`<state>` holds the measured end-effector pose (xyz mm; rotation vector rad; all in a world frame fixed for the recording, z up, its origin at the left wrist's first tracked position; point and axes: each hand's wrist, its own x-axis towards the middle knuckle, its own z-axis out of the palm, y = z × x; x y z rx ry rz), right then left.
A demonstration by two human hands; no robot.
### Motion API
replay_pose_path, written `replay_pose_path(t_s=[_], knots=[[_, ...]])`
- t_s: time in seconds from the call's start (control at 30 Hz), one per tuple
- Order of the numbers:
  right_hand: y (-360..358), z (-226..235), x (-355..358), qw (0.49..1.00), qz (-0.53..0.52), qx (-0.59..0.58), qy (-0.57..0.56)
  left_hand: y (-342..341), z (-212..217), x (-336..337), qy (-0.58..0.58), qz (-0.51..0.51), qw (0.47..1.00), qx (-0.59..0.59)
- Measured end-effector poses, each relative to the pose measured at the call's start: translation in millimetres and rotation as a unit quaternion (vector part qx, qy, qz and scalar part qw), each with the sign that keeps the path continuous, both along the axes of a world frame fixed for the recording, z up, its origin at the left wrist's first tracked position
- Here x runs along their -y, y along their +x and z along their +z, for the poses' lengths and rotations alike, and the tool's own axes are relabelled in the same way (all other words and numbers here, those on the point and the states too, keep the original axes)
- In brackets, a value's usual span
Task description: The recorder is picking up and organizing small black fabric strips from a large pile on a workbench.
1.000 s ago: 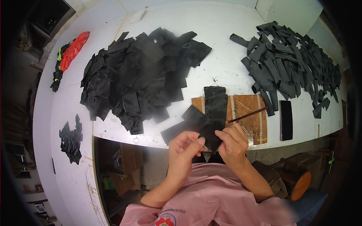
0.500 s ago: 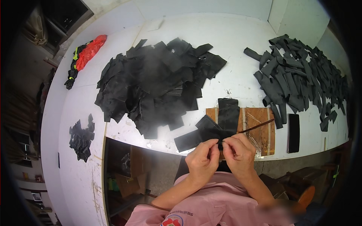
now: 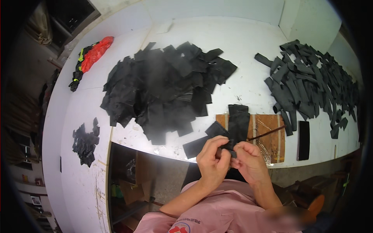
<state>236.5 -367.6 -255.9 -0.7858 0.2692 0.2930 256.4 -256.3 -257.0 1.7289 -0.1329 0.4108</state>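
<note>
Okay, so from the head view: you've got a dark cloth (image 3: 228, 146) between your two hands, right over the table's (image 3: 248, 73) front edge. Your left hand (image 3: 211, 158) has thumb and curled fingers pinching it, and your right hand (image 3: 251, 161) looks pinched on its right edge, though some fingertips are hidden.

Just beyond, a black strip (image 3: 238, 123) lies across the wooden board (image 3: 277, 147), with a brown stick (image 3: 268, 133) slanting toward your right hand; can't tell if they touch. Phone's (image 3: 304, 140) right of the board.

Progress-wise, I'd call this piece mid-handling, since neither hand has let go. Loads of flat black pieces sit in the big pile (image 3: 155, 85), narrower ones in the right pile (image 3: 307, 79), plus a small pile (image 3: 85, 144) far left. Which are done and which are left? Honestly can't tell.
</note>
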Motion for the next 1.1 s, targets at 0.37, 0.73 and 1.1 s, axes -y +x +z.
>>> replay_pose_path(t_s=[0.37,0.73,1.1], knots=[[-31,13,12,0.980,-0.011,0.141,-0.141,-1,24,-29,-0.441,-0.424,0.726,-0.315],[-25,17,31,0.853,-0.033,0.269,-0.445,-10,27,2,-0.280,-0.209,0.889,-0.295],[-17,19,23,0.727,-0.141,0.249,-0.625,1,16,0,-0.399,-0.270,0.800,-0.359]])
